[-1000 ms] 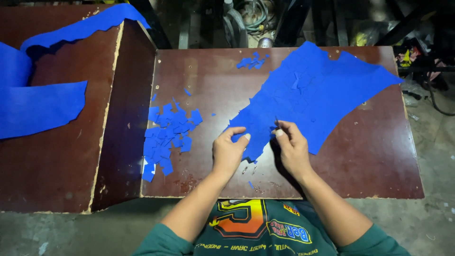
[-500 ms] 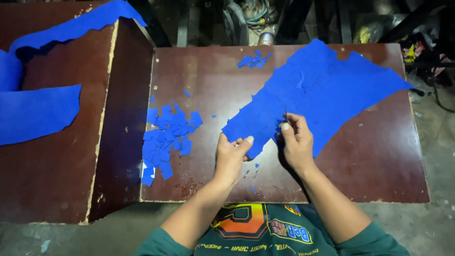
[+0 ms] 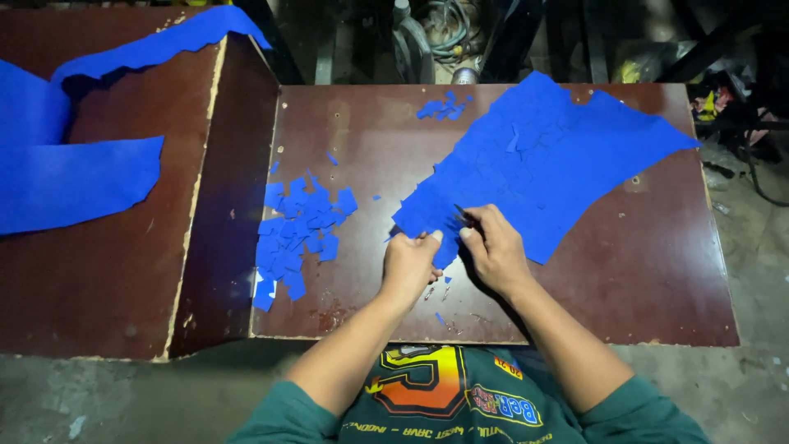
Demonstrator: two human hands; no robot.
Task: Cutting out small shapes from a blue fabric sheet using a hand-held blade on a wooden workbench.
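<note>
Head view: the left hand (image 3: 408,261) is curled shut, its fingertips pinching the near, ragged corner of a large blue sheet (image 3: 549,164) that lies spread across the dark brown table (image 3: 657,279). The right hand (image 3: 493,247) is closed just beside it, gripping the same edge together with a thin dark tool whose kind cannot be told. A pile of small blue cut pieces (image 3: 300,230) lies left of the hands; a few more scraps (image 3: 442,107) sit near the far edge.

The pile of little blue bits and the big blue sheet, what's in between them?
Mostly bare brown table, with one tiny blue scrap, seen from the head camera.
</note>
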